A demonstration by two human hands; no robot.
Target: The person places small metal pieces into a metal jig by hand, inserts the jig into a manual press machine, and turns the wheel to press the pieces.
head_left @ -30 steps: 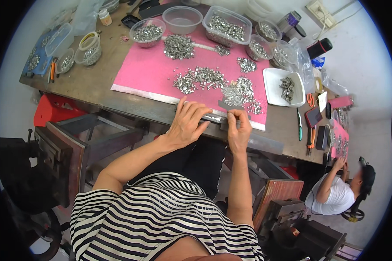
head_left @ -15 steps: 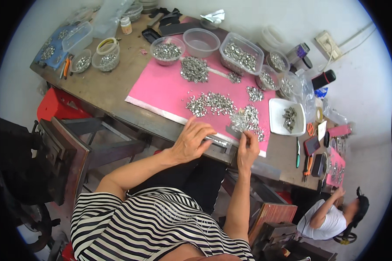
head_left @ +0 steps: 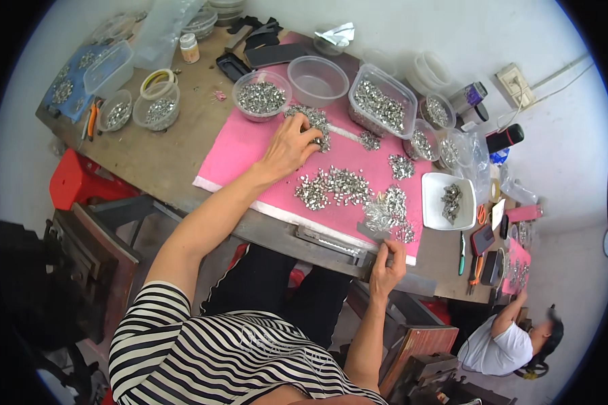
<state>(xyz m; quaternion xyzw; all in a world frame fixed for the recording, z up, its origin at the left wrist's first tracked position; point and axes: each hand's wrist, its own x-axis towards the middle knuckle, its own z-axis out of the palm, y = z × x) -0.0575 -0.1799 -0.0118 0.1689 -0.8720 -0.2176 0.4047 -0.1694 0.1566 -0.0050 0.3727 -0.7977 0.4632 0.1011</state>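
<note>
Loose metal pieces (head_left: 309, 120), silvery and heaped in a pile, lie directly under the fingers of the left hand (head_left: 290, 147), which reaches far across with its forearm stretched out. That hand is cupped downward with the fingers bent into the pile; whether it pinches any piece cannot be told. The right hand (head_left: 387, 271) is well apart, nearer the body, its thumb and forefinger drawn close together; what it holds, if anything, is not clear. Just beside it, to its left, a slotted metal bar (head_left: 323, 241) lies with its long axis along the near edge, bright bits lined up in it. The right hand is nearer to this bar, the left to the pile.

Between the two hands, a middle heap (head_left: 334, 187) and a paler heap (head_left: 389, 210) spread over a pink mat (head_left: 240, 143). Beyond the left hand stand a filled round tub (head_left: 260, 96) and a filled rectangular tub (head_left: 382, 104). A white tray (head_left: 434, 214) sits past the right hand. All rest on a brown counter (head_left: 186, 138), with a red stool (head_left: 81, 181) left of the left arm and a co-worker (head_left: 503, 341) in white at far right.
</note>
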